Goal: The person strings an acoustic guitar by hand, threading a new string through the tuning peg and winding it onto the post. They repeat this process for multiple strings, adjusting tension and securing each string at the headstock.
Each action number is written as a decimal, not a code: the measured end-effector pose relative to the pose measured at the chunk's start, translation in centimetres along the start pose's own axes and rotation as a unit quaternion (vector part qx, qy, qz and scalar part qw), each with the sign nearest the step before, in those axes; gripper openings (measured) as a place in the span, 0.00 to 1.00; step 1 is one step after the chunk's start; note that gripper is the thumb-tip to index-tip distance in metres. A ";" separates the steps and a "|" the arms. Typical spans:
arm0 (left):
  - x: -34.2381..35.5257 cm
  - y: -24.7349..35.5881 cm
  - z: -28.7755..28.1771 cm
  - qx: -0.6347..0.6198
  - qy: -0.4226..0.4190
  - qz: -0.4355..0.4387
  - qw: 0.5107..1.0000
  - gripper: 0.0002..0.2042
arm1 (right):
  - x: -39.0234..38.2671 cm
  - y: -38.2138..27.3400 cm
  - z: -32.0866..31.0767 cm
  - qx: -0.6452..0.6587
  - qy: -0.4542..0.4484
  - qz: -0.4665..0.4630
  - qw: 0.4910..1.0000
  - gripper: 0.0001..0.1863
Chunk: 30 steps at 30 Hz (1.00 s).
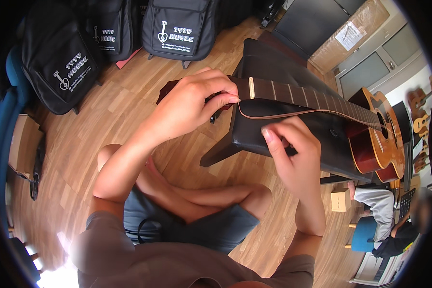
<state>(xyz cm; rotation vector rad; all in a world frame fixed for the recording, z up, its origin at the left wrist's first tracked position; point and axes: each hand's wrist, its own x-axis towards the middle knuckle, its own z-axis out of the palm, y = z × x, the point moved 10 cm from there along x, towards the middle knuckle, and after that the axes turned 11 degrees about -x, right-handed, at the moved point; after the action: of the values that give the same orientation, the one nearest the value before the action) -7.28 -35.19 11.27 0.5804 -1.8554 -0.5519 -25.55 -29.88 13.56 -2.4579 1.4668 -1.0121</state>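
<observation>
1. Nearest to the camera is the dark shirt of the person, and beyond it are the dark blue-grey shorts and the bare crossed legs, on the wooden floor
2. Left hand is closed in a pinch: the thumb and the index finger grip one end part of a thin copper-brown string, just beside the pale nut of the guitar
3. From this pinch, the string hangs in a loose curve, then it rises to the neck and runs toward the body of the guitar
4. Right hand is raised below the string, near to it, with the fingers half curled and the thumb pointing up; I cannot tell whether it holds something
5. About the guitar: its neck extends above the black padded bench, its headstock is partly hidden behind the left hand, and its orange-brown body is at the right side
6. Behind, at the upper left, stand black bags with white printing
7. At the upper right is a long wrapped carton, and at the lower right are a small box, a blue seat and another person in grey trousers
</observation>
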 end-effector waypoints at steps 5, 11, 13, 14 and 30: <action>0.0 0.2 -0.2 0.000 -0.011 -0.005 1.000 0.05 | 1.3 0.6 0.8 -0.005 -0.089 0.061 0.994 0.15; 0.1 0.1 0.1 -0.010 -0.016 -0.014 1.000 0.06 | 3.5 2.1 1.7 0.202 -0.143 0.004 0.969 0.18; 0.0 -0.1 0.1 -0.005 -0.020 -0.020 1.000 0.06 | 4.0 1.9 2.2 0.232 -0.176 0.002 0.957 0.20; 0.0 -0.2 0.1 -0.001 -0.022 -0.019 1.000 0.06 | 4.2 2.0 2.5 0.264 -0.194 0.004 0.945 0.20; 0.2 -0.9 0.4 -0.054 -0.027 -0.068 0.996 0.03 | 3.8 3.6 3.7 0.319 -0.248 0.004 0.915 0.21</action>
<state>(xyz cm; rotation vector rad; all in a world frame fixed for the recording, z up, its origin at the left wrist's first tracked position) -7.57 -35.97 10.68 0.6292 -1.8323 -0.7597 -24.88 -35.73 11.04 -2.0057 0.8127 -0.6432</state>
